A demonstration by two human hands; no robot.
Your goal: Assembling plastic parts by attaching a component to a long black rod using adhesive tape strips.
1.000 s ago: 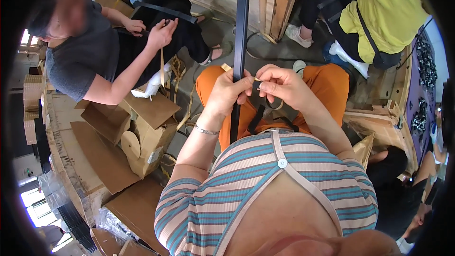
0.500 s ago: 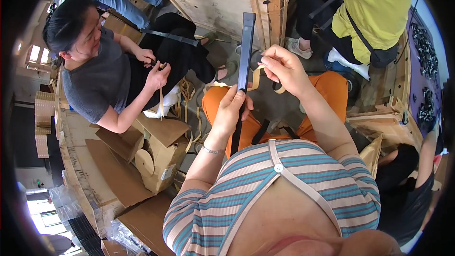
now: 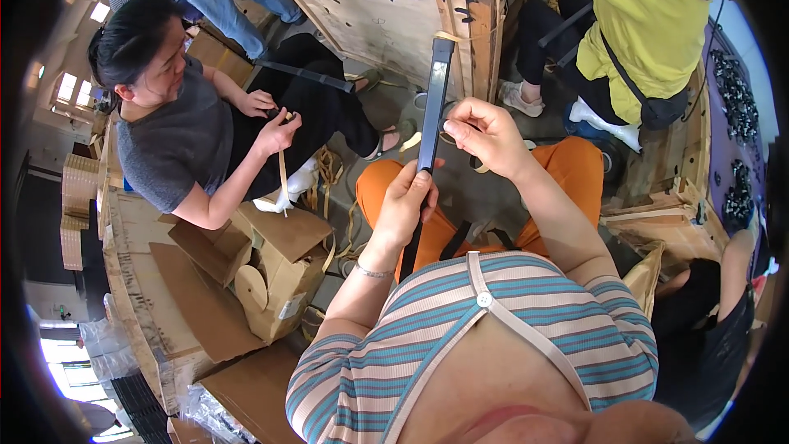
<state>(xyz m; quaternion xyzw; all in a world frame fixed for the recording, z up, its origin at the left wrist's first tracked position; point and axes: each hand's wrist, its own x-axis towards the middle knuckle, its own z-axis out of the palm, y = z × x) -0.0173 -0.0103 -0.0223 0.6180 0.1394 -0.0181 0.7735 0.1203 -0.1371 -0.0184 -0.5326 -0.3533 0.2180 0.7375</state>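
My left hand (image 3: 404, 201) is closed around the lower part of a long, dark, glossy bar (image 3: 434, 103), which points up and away from me. My right hand (image 3: 491, 138) pinches close beside the bar's right edge. From its fingers curls a narrow strip (image 3: 480, 168), dark on one side and tan on the other. Whether the fingertips touch the bar is hard to tell. A short yellowish strip (image 3: 411, 142) shows just left of the bar, apart from my fingers. My fingers hide part of the bar's underside.
To the left, a co-worker's hands (image 3: 276, 128) hold a tan strip, with a dark bar (image 3: 306, 76) across the lap. An open cardboard box (image 3: 283, 279) stands at my left. A wooden crate (image 3: 374, 20) is ahead; a person in a yellow top (image 3: 629, 25) sits at right.
The yellowish strip that ran between the bar and my right hand now shows apart, left of the bar. My right hand has moved slightly down and left; the bar's far end sits lower.
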